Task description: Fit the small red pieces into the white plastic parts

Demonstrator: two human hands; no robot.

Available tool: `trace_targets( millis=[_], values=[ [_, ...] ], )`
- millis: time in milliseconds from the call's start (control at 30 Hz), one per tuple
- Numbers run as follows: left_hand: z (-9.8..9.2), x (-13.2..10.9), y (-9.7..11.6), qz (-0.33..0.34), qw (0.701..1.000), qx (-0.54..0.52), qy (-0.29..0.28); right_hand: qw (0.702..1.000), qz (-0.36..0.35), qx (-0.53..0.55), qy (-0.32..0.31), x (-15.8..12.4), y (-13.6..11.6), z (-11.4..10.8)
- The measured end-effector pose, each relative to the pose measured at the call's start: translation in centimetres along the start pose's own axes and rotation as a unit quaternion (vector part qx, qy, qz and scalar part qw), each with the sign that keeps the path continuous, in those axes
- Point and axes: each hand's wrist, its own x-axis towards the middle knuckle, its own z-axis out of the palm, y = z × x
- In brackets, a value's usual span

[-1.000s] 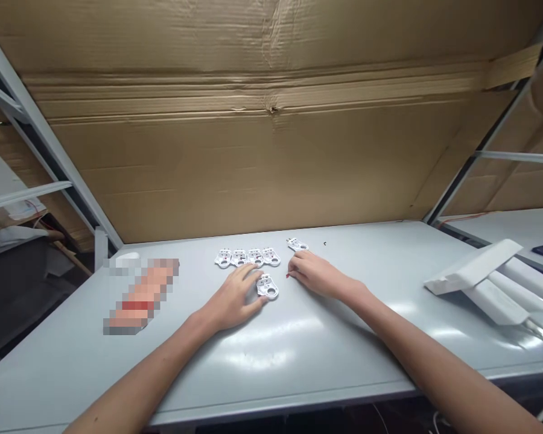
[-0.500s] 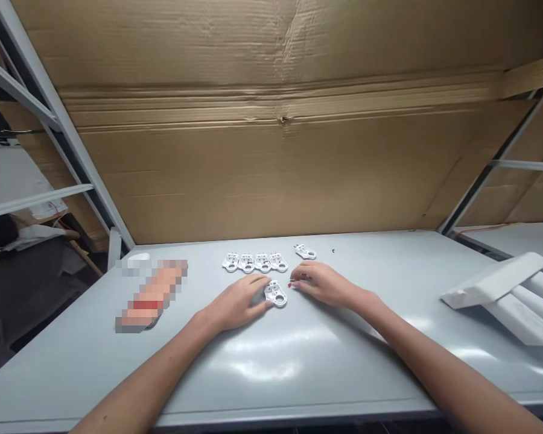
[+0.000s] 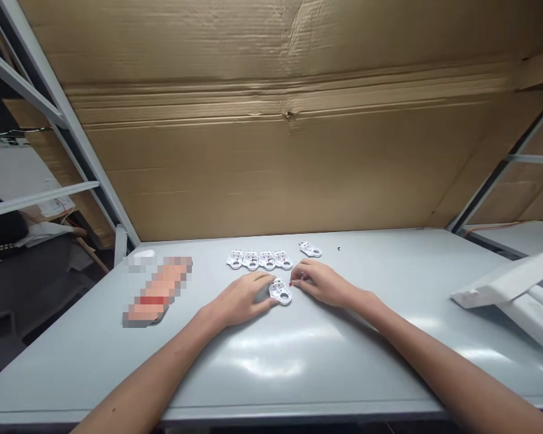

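A person stands at a pale grey table [image 3: 298, 374] with both bare forearms reaching in, and the two hands close in from either side on a small white plastic piece [image 3: 280, 292], a flat shape pierced with round holes, lying on the tabletop between them. The left hand [image 3: 239, 299] sits low, its fingers loosely extended with their tips against the piece's left edge, more steadying than clasping, though the view cannot show whether it really has hold. The right hand [image 3: 321, 283] has its fingers curled and bunched, their tips just beside the piece's right edge. A tiny red speck [image 3: 290, 284] shows there, and it is too small to tell whether those fingers pinch anything. Just beyond the hands, four matching pieces [image 3: 267, 260] lie side by side in a neat row, and another piece [image 3: 310, 249] lies apart at an angle, just beyond the right hand. Well to the left of the left hand is a pixelated, unreadable object [image 3: 158, 292]. Well to the right of the right hand are white foam blocks [image 3: 511, 289]. Beyond everything rises a large cardboard sheet [image 3: 271, 150].
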Motion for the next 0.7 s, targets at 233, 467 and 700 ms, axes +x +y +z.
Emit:
trace_targets(
  millis=[233,467,700],
  values=[
    [0.0,0.1,-0.1,0.002,1.000,0.002,-0.004,0.999,0.008,0.047,-0.007,0.0,-0.7,0.0],
    [-0.1,0.1,-0.1,-0.004,1.000,-0.003,-0.003,0.992,0.042,0.115,0.005,0.2,-0.8,-0.4],
    [-0.1,0.1,0.0,0.000,1.000,0.001,-0.004,0.914,0.151,0.375,0.032,0.6,-1.2,-0.6]
  ],
)
